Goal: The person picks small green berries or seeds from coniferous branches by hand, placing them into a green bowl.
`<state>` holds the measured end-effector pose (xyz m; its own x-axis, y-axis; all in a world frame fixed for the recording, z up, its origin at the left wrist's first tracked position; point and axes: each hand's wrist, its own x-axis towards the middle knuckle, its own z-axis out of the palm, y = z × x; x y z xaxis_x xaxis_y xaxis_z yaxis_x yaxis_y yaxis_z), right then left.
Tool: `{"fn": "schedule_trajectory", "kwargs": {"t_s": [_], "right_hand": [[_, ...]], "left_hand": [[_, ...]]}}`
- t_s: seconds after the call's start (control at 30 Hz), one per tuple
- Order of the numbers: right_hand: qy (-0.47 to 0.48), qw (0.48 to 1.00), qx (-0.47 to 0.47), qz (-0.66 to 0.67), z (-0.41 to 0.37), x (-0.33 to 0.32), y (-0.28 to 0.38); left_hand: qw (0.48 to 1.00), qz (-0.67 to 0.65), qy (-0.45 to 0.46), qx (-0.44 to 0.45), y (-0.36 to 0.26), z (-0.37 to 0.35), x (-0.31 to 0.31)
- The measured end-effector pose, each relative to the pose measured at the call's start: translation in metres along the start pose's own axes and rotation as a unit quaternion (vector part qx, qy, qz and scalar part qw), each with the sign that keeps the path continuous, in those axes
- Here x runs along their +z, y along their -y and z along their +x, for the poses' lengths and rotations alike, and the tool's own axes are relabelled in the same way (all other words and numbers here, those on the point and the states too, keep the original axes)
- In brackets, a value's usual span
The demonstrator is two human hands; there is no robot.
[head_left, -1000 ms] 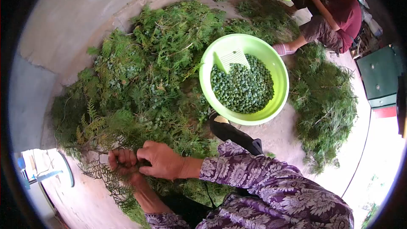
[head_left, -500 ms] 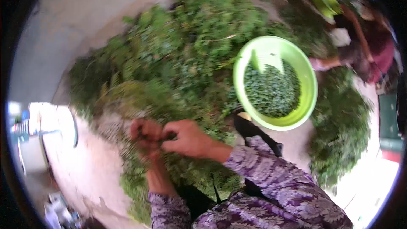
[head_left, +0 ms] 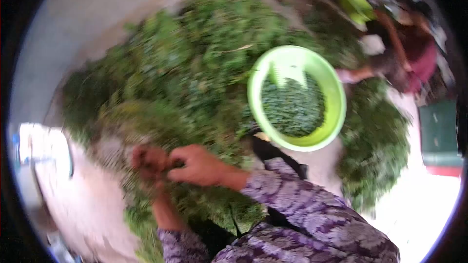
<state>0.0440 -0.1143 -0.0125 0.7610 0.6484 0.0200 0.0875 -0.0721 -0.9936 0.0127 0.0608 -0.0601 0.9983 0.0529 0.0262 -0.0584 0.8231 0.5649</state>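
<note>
My left hand [head_left: 150, 163] is curled closed in front of me, blurred by motion, around what looks like a feathery green branch. Fine leaves fan out above and below it. Close on its right, my right hand [head_left: 199, 166] has its thumb and fingers pinched together. A small dark bit shows between them, too blurred to name. Beyond the hands a big heap of cut leafy branches [head_left: 195, 63] covers the ground. To the right of the heap stands a light green basin [head_left: 337, 112], partly filled with small green pieces [head_left: 292, 104].
Another person [head_left: 404, 51] in a dark red top sits at the upper right, near a second green basin [head_left: 355, 6]. A smaller branch pile [head_left: 375, 141] lies right of the basin. My dark shoe [head_left: 278, 155] is by its near side. A green container [head_left: 441, 129] stands far right.
The view has swung, so the basin, heap and other person appear farther left. Both hands keep close together, closed as before, and sit slightly lower in view.
</note>
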Motion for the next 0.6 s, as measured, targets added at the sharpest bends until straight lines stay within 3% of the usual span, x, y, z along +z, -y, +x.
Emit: {"fn": "schedule_trajectory", "kwargs": {"t_s": [0.1, 0.13, 0.23, 0.3, 0.37, 0.43, 0.47, 0.5, 0.57, 0.6], "right_hand": [[-0.050, 0.999, -0.022, 0.002, -0.001, -0.003, -0.001], [-0.028, 0.999, -0.013, 0.015, -0.001, -0.004, -0.001], [-0.015, 1.000, -0.016, 0.009, 0.003, -0.001, -0.008], [-0.018, 0.999, -0.031, -0.013, 0.001, -0.009, 0.003], [0.085, 0.976, 0.134, 0.151, -0.006, -0.020, 0.017], [0.089, 0.976, 0.123, 0.159, -0.014, -0.030, 0.013], [0.094, 0.974, 0.116, 0.168, -0.016, -0.034, 0.011], [0.091, 0.974, 0.116, 0.172, -0.014, -0.039, 0.011], [-0.008, 0.956, 0.149, 0.252, -0.006, -0.061, 0.009], [-0.065, 0.957, 0.145, 0.244, -0.003, -0.076, 0.013]], "left_hand": [[0.997, -0.042, -0.029, -0.061, -0.012, 0.006, 0.011], [0.996, -0.045, -0.019, -0.076, -0.010, 0.006, 0.014], [0.996, -0.035, -0.047, -0.061, -0.009, 0.009, 0.025], [0.995, 0.033, -0.082, -0.040, -0.007, 0.008, 0.041], [0.992, 0.075, -0.099, -0.023, -0.018, 0.005, 0.023], [0.996, 0.055, -0.046, 0.057, -0.048, 0.007, -0.023], [0.970, 0.106, -0.183, 0.117, -0.045, 0.003, 0.007], [0.970, 0.109, -0.183, 0.113, -0.043, 0.002, 0.011], [0.970, 0.134, -0.166, 0.115, -0.038, -0.001, 0.015], [0.959, 0.157, -0.201, 0.127, -0.034, -0.001, 0.022]]}}
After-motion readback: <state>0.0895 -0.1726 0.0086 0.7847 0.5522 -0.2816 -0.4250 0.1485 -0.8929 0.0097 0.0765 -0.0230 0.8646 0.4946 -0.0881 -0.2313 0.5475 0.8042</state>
